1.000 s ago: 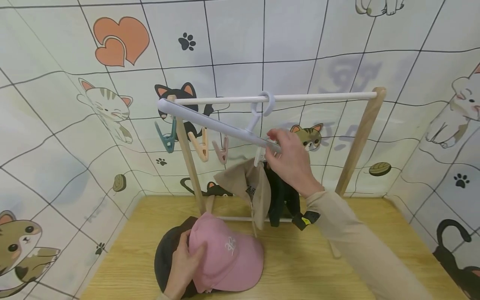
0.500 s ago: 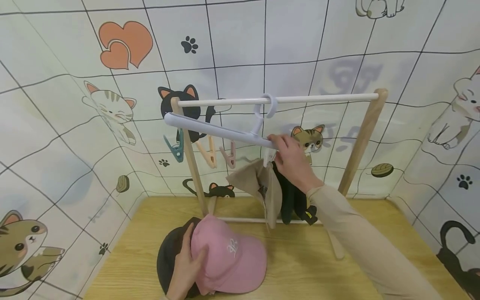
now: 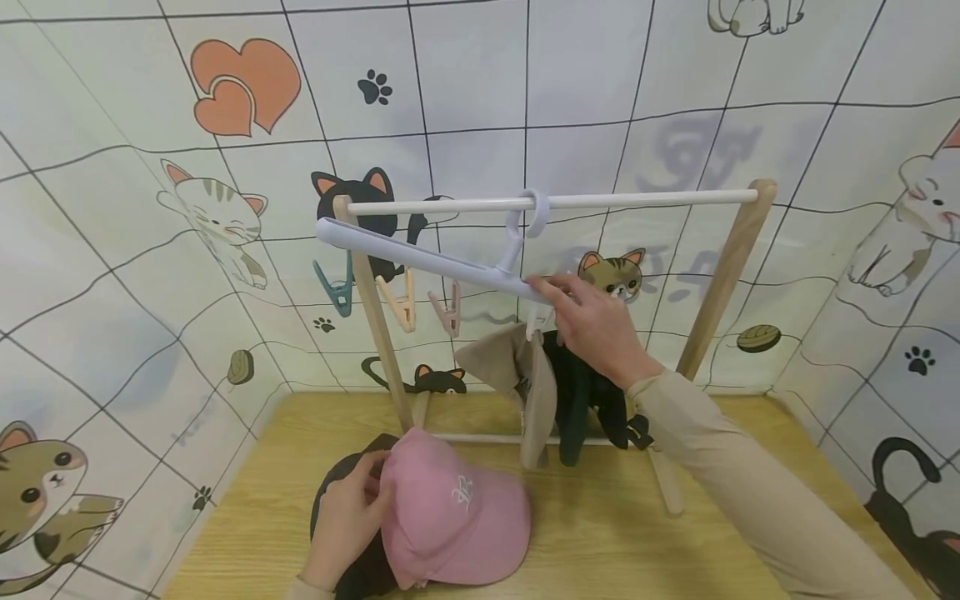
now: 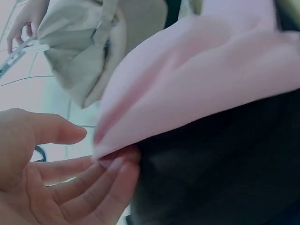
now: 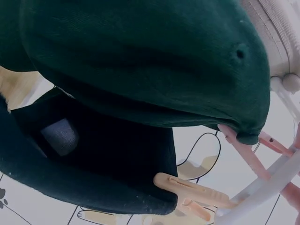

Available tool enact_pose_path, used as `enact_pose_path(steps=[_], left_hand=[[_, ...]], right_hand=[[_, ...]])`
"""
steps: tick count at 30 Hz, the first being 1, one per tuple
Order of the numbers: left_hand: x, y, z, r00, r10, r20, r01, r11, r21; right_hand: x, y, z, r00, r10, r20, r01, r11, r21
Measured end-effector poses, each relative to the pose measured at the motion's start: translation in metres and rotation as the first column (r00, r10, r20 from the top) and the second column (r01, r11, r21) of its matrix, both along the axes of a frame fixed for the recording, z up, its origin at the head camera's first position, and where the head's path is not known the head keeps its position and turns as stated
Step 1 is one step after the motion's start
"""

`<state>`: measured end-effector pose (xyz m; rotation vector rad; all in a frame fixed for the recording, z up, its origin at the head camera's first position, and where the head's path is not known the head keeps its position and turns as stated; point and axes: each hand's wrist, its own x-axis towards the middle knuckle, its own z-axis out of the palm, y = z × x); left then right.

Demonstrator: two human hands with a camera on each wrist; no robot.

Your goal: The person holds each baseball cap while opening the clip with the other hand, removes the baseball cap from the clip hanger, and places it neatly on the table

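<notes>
My right hand [image 3: 596, 329] grips the right arm of a pale lilac clothes hanger [image 3: 427, 258], whose hook hangs on the white rail [image 3: 645, 200]. The hanger's left end is tilted up. Below the hand hang a beige cap [image 3: 495, 358] on a white clip [image 3: 535, 321], a dark green cap [image 3: 573, 425] and a black cap [image 3: 611, 417]. On the table, my left hand [image 3: 348, 512] touches the rear edge of a pink cap [image 3: 435, 517], which lies on a dark cap [image 3: 367, 567]. In the left wrist view its fingers [image 4: 117, 178] reach between both caps, with the thumb apart.
A teal clothespin [image 3: 337, 292], a peach clothespin [image 3: 401, 304] and a pink clothespin [image 3: 447, 315] hang under the hanger's left arm. Wooden legs [image 3: 723, 279] hold up the rack on the wood-patterned table [image 3: 600, 542]. Cat-patterned walls [image 3: 480, 83] surround it.
My left hand's fingers have shifted back to the pink cap's rear edge, off its crown. The hanger has turned a little under my right hand, and the hanging caps have swung slightly right.
</notes>
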<state>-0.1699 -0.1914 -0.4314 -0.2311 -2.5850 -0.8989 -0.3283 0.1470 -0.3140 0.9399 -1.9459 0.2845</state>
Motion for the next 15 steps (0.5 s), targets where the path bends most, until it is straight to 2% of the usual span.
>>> enact_pose_path(steps=[6, 8, 15], left_hand=[[-0.007, 0.000, 0.016, 0.998, 0.017, -0.061, -0.017, 1.000, -0.010], [-0.009, 0.003, 0.020, 0.996, 0.000, -0.089, 0.000, 1.000, 0.000], [-0.013, 0.013, 0.023, 0.981, -0.030, -0.191, 0.024, 0.999, -0.034]], right_hand=[[0.003, -0.002, -0.001, 1.000, -0.006, 0.007, 0.006, 1.000, -0.008], [0.004, -0.003, 0.000, 1.000, -0.012, 0.011, 0.012, 1.000, -0.006], [0.011, -0.006, 0.005, 0.999, -0.042, 0.023, 0.042, 0.999, -0.002]])
